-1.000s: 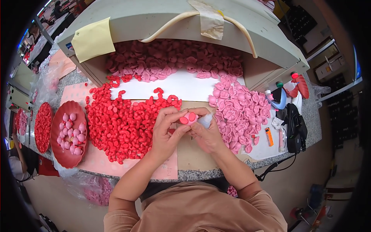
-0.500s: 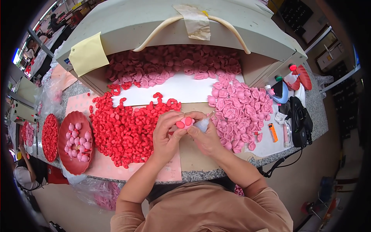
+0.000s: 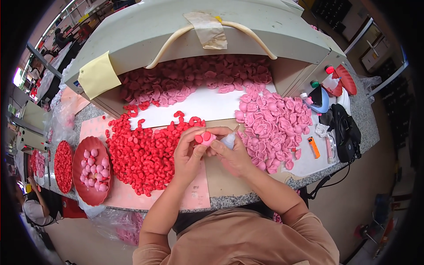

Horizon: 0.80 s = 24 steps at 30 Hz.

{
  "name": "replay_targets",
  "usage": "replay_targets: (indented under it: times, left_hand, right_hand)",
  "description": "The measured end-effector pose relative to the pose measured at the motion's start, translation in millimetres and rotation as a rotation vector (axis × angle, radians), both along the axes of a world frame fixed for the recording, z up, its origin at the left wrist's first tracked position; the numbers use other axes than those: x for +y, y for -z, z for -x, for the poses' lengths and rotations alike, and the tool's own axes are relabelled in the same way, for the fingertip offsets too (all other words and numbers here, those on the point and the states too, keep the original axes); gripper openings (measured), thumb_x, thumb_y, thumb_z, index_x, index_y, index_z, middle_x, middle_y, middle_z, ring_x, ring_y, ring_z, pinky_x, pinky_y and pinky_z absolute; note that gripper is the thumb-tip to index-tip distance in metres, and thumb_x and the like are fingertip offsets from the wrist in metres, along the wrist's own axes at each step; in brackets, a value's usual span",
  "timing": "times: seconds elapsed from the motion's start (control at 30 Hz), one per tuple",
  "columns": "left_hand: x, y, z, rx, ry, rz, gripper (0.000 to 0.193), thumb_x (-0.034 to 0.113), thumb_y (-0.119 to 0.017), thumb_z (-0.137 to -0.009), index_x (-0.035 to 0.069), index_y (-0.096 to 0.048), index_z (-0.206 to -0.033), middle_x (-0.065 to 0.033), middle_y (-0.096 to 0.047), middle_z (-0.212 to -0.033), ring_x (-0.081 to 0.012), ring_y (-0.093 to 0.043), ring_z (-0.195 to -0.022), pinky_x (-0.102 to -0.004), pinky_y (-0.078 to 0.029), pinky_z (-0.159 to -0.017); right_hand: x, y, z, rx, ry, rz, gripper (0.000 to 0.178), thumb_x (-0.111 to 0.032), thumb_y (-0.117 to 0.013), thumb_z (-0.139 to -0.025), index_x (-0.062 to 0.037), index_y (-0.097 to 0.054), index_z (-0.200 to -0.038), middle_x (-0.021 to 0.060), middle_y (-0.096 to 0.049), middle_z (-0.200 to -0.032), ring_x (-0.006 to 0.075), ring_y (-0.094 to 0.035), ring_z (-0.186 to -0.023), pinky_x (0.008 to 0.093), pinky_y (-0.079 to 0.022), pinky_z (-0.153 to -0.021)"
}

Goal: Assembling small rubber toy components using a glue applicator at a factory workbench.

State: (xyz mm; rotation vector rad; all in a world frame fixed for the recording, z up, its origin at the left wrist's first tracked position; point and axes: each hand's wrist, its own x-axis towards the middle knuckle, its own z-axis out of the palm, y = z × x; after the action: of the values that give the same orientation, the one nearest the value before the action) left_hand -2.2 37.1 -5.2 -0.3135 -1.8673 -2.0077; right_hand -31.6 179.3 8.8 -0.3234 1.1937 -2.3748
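Close together over the bench's front middle, both my hands are closed. My left hand [image 3: 187, 154] pinches a small rounded pink plastic piece [image 3: 206, 142] with two red ovals on its upper side. In my right hand [image 3: 236, 158] is a small translucent squeeze bottle [image 3: 229, 141], its thin nozzle pointing up and away from the piece. Fingertips of the right hand also reach the pink piece; whether they grip it is hard to see. A heap of small red curved parts [image 3: 148, 154] lies left of my hands, and a heap of pink cupped parts [image 3: 274, 126] lies right.
Behind the heaps stands a grey box-shaped machine [image 3: 247, 42], more pink parts inside its opening. At left are a red scalloped dish [image 3: 92, 199] of pink pieces and a dish of red parts [image 3: 63, 165]. An orange stick-shaped item [image 3: 314, 148] and a black bag [image 3: 346, 132] lie right.
The pink piece has tipped a little in my fingers, its red ovals now at a different angle. My hands stay close together and the bottle remains in the right one. The view has shifted slightly.
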Motion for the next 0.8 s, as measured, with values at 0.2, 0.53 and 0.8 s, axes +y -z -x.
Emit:
replay_targets:
  times: [0.2,0.53,0.8]
  left_hand:
    - [3,-4,0,0.033,-0.003,0.032,0.033,0.005,-0.064,-0.082,0.003,-0.054,-0.114,-0.0123,-0.049,-0.118,-0.0197,-0.051,-0.107,-0.0295,-0.044,-0.088]
    - [-5,-5,-6,-0.011,-0.011,-0.012,0.032,0.004,-0.065,-0.080,0.002,-0.056,-0.111,-0.0126,-0.049,-0.117,-0.0190,-0.052,-0.104,-0.0285,-0.047,-0.083]
    - [20,-4,-1,-0.006,0.036,0.011,0.027,-0.004,-0.060,-0.078,0.001,-0.056,-0.105,-0.0118,-0.051,-0.113,-0.0209,-0.052,-0.104,-0.0311,-0.043,-0.089]
  right_hand:
    - [2,-1,-2,-0.139,-0.085,0.207,0.022,-0.013,-0.061,-0.088,-0.0072,-0.055,-0.108,0.0011,-0.055,-0.091,0.0091,-0.051,-0.076,0.0230,-0.044,-0.068]
    - [-7,0,-7,-0.219,-0.110,0.292,0.019,-0.010,-0.058,-0.089,-0.0092,-0.054,-0.107,0.0020,-0.056,-0.092,0.0101,-0.051,-0.078,0.0259,-0.043,-0.070]
    - [16,-3,-13,-0.119,0.010,0.257,0.018,-0.009,-0.054,-0.090,-0.0084,-0.051,-0.108,0.0074,-0.057,-0.101,0.0157,-0.055,-0.095,0.0312,-0.046,-0.078]
